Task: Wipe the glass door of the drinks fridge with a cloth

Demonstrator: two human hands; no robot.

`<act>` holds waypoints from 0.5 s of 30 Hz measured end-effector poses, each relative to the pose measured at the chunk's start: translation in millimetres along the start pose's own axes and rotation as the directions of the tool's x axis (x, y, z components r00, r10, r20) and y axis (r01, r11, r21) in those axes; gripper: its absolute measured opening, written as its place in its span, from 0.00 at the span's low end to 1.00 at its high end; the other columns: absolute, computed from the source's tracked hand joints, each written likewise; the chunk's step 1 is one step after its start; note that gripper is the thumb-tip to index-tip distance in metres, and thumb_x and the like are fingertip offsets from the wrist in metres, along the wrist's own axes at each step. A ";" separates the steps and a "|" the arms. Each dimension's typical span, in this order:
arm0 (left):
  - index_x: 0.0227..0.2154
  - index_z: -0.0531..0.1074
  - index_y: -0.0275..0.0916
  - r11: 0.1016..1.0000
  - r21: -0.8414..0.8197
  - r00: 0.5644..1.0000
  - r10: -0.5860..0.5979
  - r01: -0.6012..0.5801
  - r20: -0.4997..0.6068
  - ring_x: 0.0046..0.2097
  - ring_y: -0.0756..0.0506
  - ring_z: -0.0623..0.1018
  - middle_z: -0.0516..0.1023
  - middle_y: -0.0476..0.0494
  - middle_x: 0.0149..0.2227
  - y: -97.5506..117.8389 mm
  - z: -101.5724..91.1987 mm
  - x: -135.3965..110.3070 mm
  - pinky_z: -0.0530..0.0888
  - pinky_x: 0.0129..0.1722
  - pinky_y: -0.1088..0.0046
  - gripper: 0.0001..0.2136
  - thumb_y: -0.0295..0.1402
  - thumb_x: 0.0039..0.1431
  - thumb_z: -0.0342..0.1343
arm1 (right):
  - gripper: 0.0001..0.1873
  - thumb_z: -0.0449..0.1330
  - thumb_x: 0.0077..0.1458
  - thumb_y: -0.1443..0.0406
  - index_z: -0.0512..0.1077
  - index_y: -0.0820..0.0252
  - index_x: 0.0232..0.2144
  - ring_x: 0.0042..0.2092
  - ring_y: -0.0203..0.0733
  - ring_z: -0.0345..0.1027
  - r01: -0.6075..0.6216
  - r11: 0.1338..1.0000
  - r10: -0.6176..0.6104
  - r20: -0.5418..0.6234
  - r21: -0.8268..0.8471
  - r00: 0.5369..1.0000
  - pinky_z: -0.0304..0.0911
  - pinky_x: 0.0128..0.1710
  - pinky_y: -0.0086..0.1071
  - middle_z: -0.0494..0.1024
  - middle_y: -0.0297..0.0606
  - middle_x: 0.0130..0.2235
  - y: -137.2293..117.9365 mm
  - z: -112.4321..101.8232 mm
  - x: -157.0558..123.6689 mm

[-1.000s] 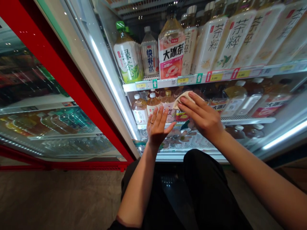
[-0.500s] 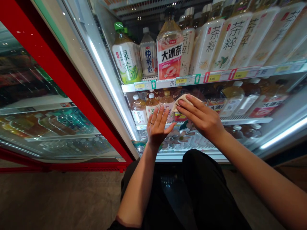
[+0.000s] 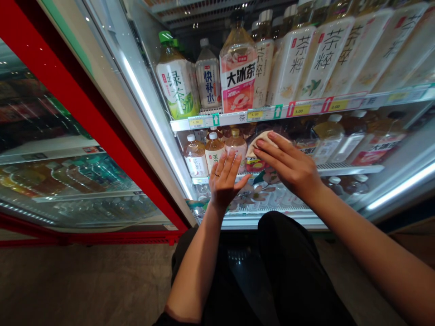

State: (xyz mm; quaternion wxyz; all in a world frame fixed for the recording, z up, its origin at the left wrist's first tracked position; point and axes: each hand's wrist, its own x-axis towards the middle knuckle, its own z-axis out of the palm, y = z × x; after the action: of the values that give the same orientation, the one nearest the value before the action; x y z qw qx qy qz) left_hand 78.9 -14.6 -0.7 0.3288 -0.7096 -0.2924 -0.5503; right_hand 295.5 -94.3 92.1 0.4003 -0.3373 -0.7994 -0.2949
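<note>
Head view, hands (image 3: 222,186) (image 3: 295,167) apart, cloth (image 3: 252,146) edge showing

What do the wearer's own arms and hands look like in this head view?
No gloves on the left hand or right hand. The left has a thin ring on one finger. Both forearms are bare, with no watch or bracelet visible. A black sleeve edge shows near the left elbow; no right sleeve is in frame.

Head-worn view, facing forward and down, close over both hands (image 3: 224,181).
</note>
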 end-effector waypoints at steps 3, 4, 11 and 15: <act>0.76 0.62 0.36 1.000 0.001 1.000 0.015 -0.015 -0.016 0.79 0.38 0.61 0.74 0.31 0.70 0.1 -1.6 2.6 0.59 0.79 0.57 0.38 0.49 0.71 0.63 | 0.41 0.55 0.74 0.74 0.52 0.36 0.79 0.73 0.50 0.67 0.034 0.999 -0.033 0.025 -0.039 0.999 0.69 0.74 0.45 0.72 0.29 0.72 4.4 -7.5 -6.9; 0.76 0.61 0.35 1.000 -0.008 1.000 0.018 -0.018 -0.018 0.79 0.39 0.60 0.74 0.31 0.71 -0.1 -1.8 2.7 0.59 0.79 0.58 0.38 0.48 0.71 0.63 | 0.41 0.55 0.74 0.75 0.53 0.36 0.79 0.73 0.51 0.66 0.037 0.998 -0.036 0.013 -0.059 0.999 0.69 0.74 0.45 0.72 0.30 0.72 6.1 -9.1 -9.0; 0.75 0.64 0.38 0.999 -0.041 0.999 0.010 -0.008 0.047 0.80 0.36 0.58 0.71 0.33 0.72 2.2 2.6 -3.2 0.58 0.80 0.53 0.38 0.48 0.68 0.66 | 0.40 0.54 0.75 0.74 0.52 0.35 0.79 0.74 0.52 0.64 -0.011 1.000 0.011 0.010 -0.020 1.000 0.66 0.76 0.48 0.70 0.29 0.73 3.2 -1.2 -8.5; 0.74 0.67 0.40 0.999 -0.047 0.999 0.001 0.001 0.039 0.80 0.37 0.58 0.73 0.36 0.71 9.8 4.9 -2.3 0.57 0.80 0.56 0.35 0.47 0.69 0.66 | 0.41 0.56 0.74 0.73 0.51 0.36 0.79 0.73 0.50 0.65 0.021 1.000 -0.022 0.091 0.008 0.996 0.66 0.76 0.45 0.71 0.29 0.72 4.9 -5.8 -11.5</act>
State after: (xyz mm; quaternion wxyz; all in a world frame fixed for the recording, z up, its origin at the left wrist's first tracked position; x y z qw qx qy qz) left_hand 88.8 -16.9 -5.3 0.3061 -0.7277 -0.2858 -0.5431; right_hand 307.1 -99.2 86.4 0.3617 -0.3403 -0.8213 -0.2807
